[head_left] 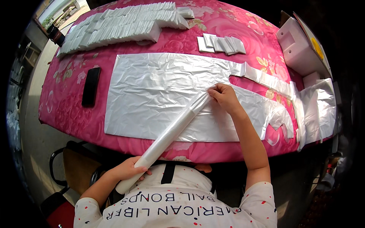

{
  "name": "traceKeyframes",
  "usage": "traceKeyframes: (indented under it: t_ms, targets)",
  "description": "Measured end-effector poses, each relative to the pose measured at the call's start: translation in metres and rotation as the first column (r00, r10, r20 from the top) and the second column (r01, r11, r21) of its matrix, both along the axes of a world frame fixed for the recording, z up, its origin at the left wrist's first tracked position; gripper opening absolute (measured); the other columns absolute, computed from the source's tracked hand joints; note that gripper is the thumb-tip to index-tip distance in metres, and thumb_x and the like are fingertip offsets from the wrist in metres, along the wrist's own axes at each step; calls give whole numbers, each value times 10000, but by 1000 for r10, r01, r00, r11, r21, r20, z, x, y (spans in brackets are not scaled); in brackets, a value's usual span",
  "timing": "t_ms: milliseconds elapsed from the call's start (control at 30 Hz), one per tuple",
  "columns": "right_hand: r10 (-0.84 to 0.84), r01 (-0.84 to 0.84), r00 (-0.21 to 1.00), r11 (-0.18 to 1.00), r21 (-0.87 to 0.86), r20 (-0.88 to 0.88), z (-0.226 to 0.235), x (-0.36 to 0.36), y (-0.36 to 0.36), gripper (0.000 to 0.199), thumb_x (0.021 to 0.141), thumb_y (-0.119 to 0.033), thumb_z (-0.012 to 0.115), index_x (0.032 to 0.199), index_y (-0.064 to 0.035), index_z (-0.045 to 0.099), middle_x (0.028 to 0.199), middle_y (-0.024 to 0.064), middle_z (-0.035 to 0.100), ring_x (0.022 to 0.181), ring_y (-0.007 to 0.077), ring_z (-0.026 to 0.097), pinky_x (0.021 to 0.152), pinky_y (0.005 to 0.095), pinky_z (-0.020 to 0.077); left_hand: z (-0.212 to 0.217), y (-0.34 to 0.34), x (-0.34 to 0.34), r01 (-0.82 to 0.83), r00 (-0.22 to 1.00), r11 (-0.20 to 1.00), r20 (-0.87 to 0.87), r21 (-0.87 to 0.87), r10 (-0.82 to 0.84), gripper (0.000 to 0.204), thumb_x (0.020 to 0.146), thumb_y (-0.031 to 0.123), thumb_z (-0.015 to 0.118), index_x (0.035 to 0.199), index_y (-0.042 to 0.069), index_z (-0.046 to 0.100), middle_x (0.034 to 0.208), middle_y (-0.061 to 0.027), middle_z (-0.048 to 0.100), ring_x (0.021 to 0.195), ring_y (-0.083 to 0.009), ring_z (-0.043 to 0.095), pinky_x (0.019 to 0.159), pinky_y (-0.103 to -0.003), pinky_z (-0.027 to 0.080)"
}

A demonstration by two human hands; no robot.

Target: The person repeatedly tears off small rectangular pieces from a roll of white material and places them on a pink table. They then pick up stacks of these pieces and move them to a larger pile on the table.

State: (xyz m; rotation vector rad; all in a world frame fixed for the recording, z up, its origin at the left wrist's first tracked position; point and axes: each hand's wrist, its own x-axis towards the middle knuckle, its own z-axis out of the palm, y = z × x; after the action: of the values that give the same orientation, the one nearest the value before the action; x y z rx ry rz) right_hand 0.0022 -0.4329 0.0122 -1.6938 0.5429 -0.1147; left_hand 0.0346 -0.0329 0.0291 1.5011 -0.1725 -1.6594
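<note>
A long strip of folded white plastic film (167,135) runs diagonally from my lap up over the table. My left hand (130,169) is closed round its lower end, near my body. Higher up, the thumb and fingers of my right hand (225,98) pinch the strip's other end. Beneath it lies a flat spread of thin, shiny white plastic aprons (152,83), creased all over. Their narrow strap parts reach to the right, with curved cut-outs between them. How many layers lie there I cannot tell.
Folded white plastic packets (114,28) stand in long rows at the back left; several more (220,45) lie near the back middle. A black phone (91,86) rests on the pink flowered tablecloth (62,100). A white foam box (296,43) and bunched plastic (315,110) occupy the right side.
</note>
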Motion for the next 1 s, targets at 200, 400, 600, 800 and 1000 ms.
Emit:
traceKeyframes:
  t_ms: [200, 400, 600, 800, 1000]
  targets:
    - [-425, 438, 898, 843, -311, 112, -12, -42, -124, 127, 851, -132, 585, 837, -7, 602, 697, -9, 558, 555, 55, 485, 525, 200, 433, 0, 38, 25, 180, 982, 984, -48, -11, -180, 462, 803, 196, 650, 1191, 10, 480, 985, -101, 632, 841, -148, 591, 777, -280, 471]
    - [-474, 496, 867, 853, -163, 154, -1, -50, -125, 136, 850, -107, 575, 837, 24, 611, 710, 10, 580, 597, 62, 497, 559, 204, 436, 26, 19, 62, 561, 787, 825, 267, 66, -556, 445, 725, 186, 733, 1094, -5, 574, 1015, -86, 643, 934, -156, 595, 837, -292, 450]
    - [-220, 260, 959, 935, -243, 179, -9, 2, -73, 139, 839, -126, 603, 838, 12, 617, 678, -4, 583, 581, 48, 486, 540, 203, 404, 50, -93, 68, 585, 339, 803, 866, 111, -367, 437, 665, 286, 730, 1021, 71, 597, 832, -128, 635, 780, -303, 609, 694, -358, 465]
    - [-133, 257, 962, 746, -615, 240, 21, 29, -28, 456, 832, -356, 621, 1085, 11, 529, 1000, 149, 551, 808, 222, 553, 707, 319, 469, 21, -152, 49, 576, -220, 817, 959, -21, 180, 395, 699, 204, 691, 1035, 26, 583, 1031, -99, 608, 932, -256, 586, 806, -387, 469]
    - [314, 191, 681, 797, -574, 662, 122, -35, 56, 371, 803, -232, 646, 1099, -27, 556, 1079, 162, 525, 849, 218, 542, 680, 295, 472, -18, -127, 25, 805, -90, 592, 980, -32, 176, 551, 779, 286, 610, 1209, -23, 461, 1273, -171, 462, 1203, -278, 428, 1026, -410, 318]
